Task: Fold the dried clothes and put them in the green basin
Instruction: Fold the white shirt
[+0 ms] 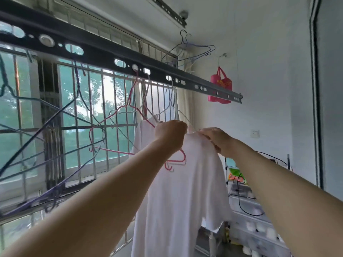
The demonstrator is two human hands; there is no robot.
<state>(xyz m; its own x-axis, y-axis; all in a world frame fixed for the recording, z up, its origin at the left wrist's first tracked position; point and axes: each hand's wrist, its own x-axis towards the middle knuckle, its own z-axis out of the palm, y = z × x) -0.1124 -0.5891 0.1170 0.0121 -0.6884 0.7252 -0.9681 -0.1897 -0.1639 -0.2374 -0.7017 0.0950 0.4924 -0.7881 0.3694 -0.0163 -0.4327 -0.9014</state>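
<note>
A: Shirt (185, 191), white. Where do we log it?
B: We log it at centre and lower centre of the frame. It hangs full length on a hanger under the dark rail (104, 52), which crosses from upper left toward right of centre.
A: And the hands?
B: We record the left hand (170, 134) at the collar, fingers curled tight round the shirt's neck where the hanger wire enters. The right hand (215, 139) rests on the shoulder just beside it, fingers laid along the cloth. Whether they pinch it we cannot tell.
A: What else do we note?
B: A pink hanger (111, 150) hangs from the same rail, and its wire overlaps the shirt's left edge. Dark hangers (46, 127) crowd the left of the frame in front of the window bars (83, 127). A pink bag (220, 86) hangs against the wall at upper right.
</note>
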